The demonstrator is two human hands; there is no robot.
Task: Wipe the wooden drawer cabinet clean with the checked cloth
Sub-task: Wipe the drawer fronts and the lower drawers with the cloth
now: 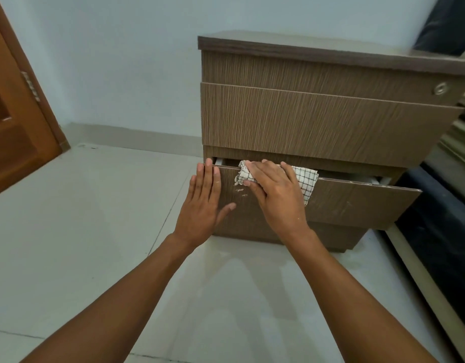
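Observation:
A brown wooden drawer cabinet (pixel 317 119) stands on the floor against the wall. Its bottom drawer (pixel 357 203) is pulled out a little. My right hand (pixel 273 189) lies flat on the white checked cloth (pixel 306 179), pressing it against the top left part of that drawer's front and over its upper edge. My left hand (pixel 203 203) rests flat, fingers together, on the drawer front's left edge, holding nothing. Small white marks show on the drawer front between my two hands.
A brown wooden door (pixel 13 121) stands at the left. Pale floor tiles (pixel 95 231) spread in front of the cabinet. Dark furniture with a pale frame (pixel 441 231) sits close to the cabinet's right side. A round lock (pixel 440 88) is on the top drawer.

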